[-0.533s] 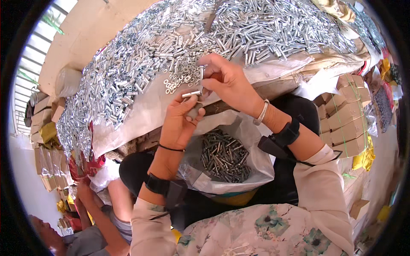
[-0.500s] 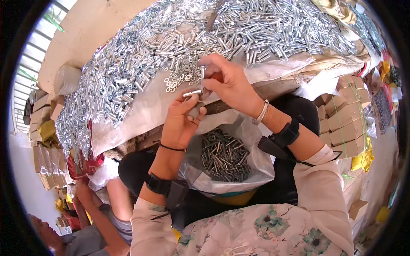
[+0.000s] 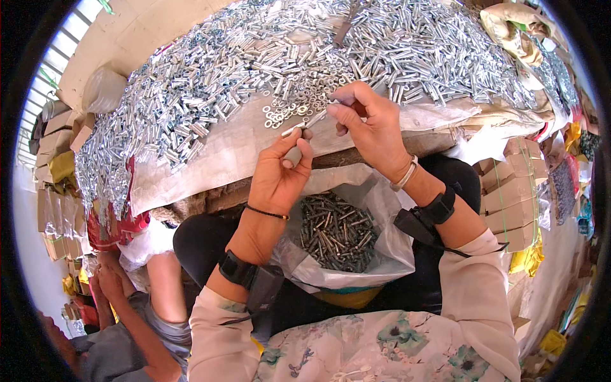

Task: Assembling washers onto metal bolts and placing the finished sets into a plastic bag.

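Note:
My left hand (image 3: 280, 172) is closed, thumb and fingertips pinching a short silver metal sleeve (image 3: 292, 131). My right hand (image 3: 374, 127) is closed too, its thumb and forefinger on the far end of a thin metal bolt (image 3: 317, 119). The bolt slants down to the sleeve, and the two seem to meet at my left fingertips; whether one is inside the other is too small to tell. Beyond my hands lies a patch of washers (image 3: 287, 113). Below them, between my knees, an open white plastic bag (image 3: 396, 254) holds dark bolts (image 3: 337, 232).
A wide heap of silver metal sleeves (image 3: 210, 89) covers the cloth-topped work surface (image 3: 191, 181). A dark flat bar (image 3: 344, 32) lies in the heap. Cardboard boxes (image 3: 509, 191) are stacked at the right. Another person's arm (image 3: 137, 321) is at the lower left.
The bolt in my right hand has gone from upright to slanted, its lower end near the sleeve. My right hand has moved right, and the whole view has shifted slightly.

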